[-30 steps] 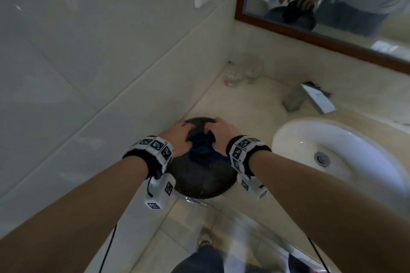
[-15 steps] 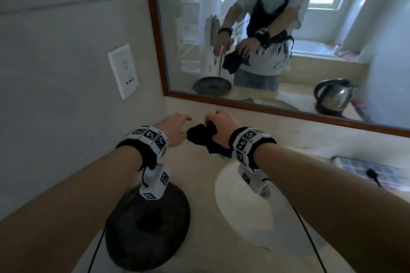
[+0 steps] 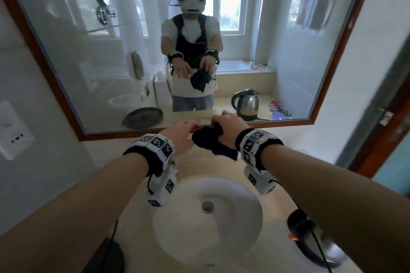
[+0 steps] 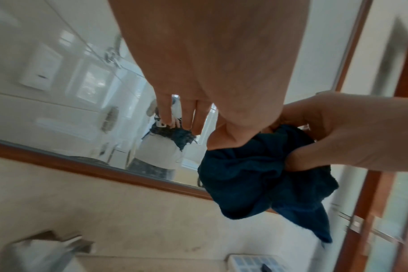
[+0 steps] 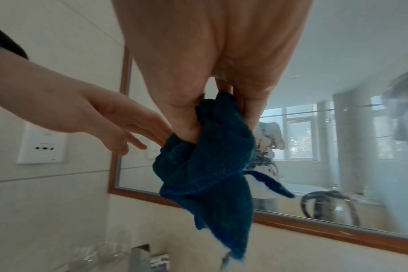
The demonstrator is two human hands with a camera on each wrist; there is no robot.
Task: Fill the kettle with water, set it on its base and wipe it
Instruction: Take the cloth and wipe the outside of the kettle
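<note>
My right hand (image 3: 228, 126) grips a bunched dark blue cloth (image 3: 210, 139) in the air above the back of the basin, in front of the mirror. A corner of the cloth (image 5: 210, 165) hangs down below the fist. My left hand (image 3: 179, 135) is beside it with its fingers straight, the thumb side against the cloth (image 4: 256, 174), gripping nothing. The steel kettle (image 3: 299, 223) with its black top stands on the counter at the lower right. It is blurred and partly hidden behind my right forearm. Its reflection shows in the mirror.
A white basin (image 3: 177, 228) lies below my hands in the beige counter. A dark round tray (image 3: 106, 259) sits at the lower left edge. A wood-framed mirror (image 3: 66, 99) fills the wall ahead, with a wall socket (image 3: 13, 131) at the left. The tap (image 4: 42, 252) is blurred.
Both hands have lifted the cloth off the dark tray and carried it right, over the basin. The left hand has let go and straightened. My view has swung up to the mirror.
</note>
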